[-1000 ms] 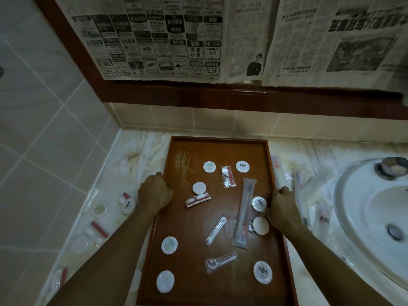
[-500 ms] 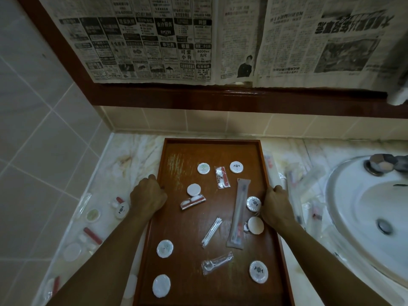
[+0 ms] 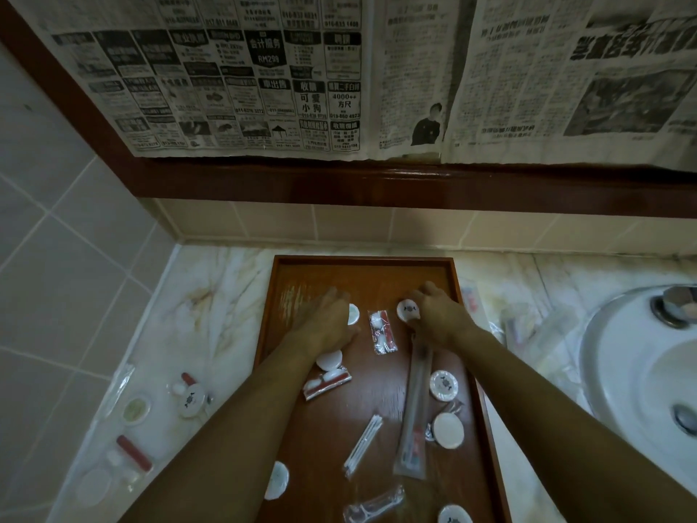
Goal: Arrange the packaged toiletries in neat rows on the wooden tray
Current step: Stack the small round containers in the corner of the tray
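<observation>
The wooden tray [image 3: 362, 261] lies on the marble counter with several packaged toiletries scattered on it. My left hand [image 3: 324, 322] reaches to the tray's far end and grips a round white packet [image 3: 353, 314], mostly hidden under it. My right hand [image 3: 439, 318] pinches another round white packet [image 3: 406, 310] there. Between the hands lies a small clear packet with red and white contents [image 3: 383, 332]. Nearer me lie a long toothbrush packet [image 3: 415, 413], a swab packet [image 3: 364, 445], a red-and-white packet [image 3: 326, 381] and several more round packets [image 3: 444, 385].
More packets lie on the counter left of the tray [image 3: 190, 396] and clear ones lie to its right [image 3: 524, 326]. A white sink [image 3: 618, 371] with its tap sits at the right. A tiled wall closes the left side, and newspaper covers the wall behind.
Both hands let go of the tray's side rims and moved forward to the two round packets at its far end. The camera tilted up a little.
</observation>
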